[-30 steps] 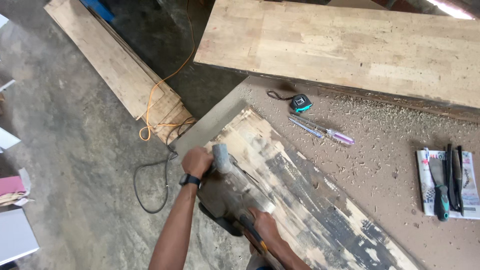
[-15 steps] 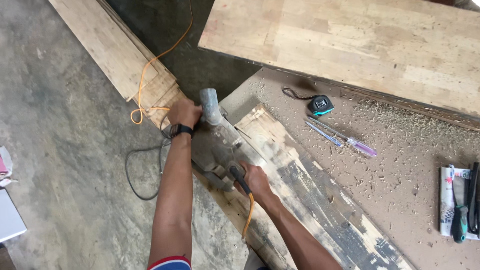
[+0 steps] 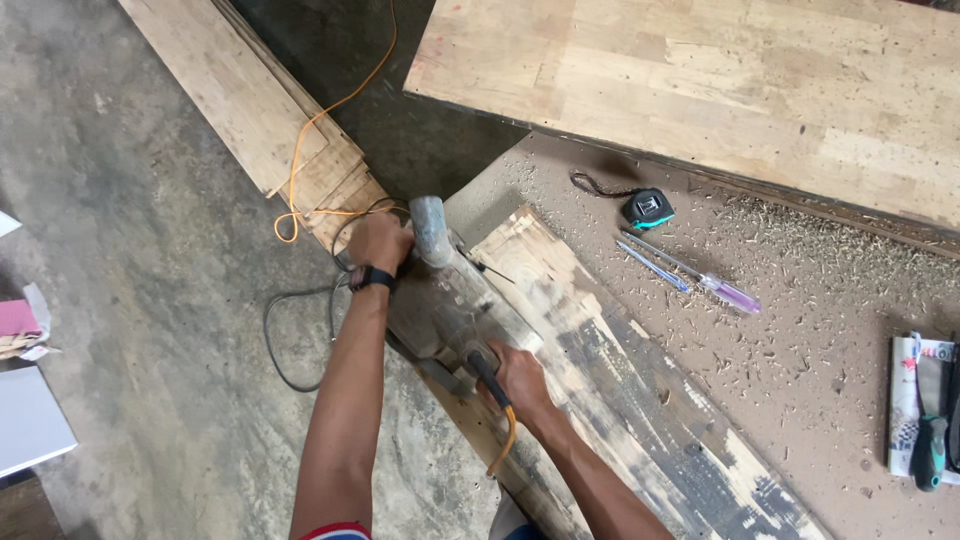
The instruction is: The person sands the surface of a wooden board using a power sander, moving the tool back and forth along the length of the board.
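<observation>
A dusty grey electric planer [image 3: 445,305] rests on a long, worn wooden plank [image 3: 610,380] with patches of black paint. My left hand [image 3: 380,243], with a black wristwatch, grips the planer's front knob near the plank's far end. My right hand [image 3: 515,375] is closed on the rear handle, where an orange cord hangs down. The plank lies diagonally on a workbench [image 3: 800,320] strewn with wood shavings.
A tape measure [image 3: 646,208] and two screwdrivers [image 3: 690,275] lie on the bench beyond the plank. Hand tools on a paper [image 3: 925,410] sit at the right edge. A large pale board [image 3: 700,80] lies behind. Stacked planks [image 3: 250,110], orange and black cords lie on the concrete floor [image 3: 130,330].
Over the last second the planer and both hands moved along the plank toward its far end, then slid back a little. The view shifted accordingly.
</observation>
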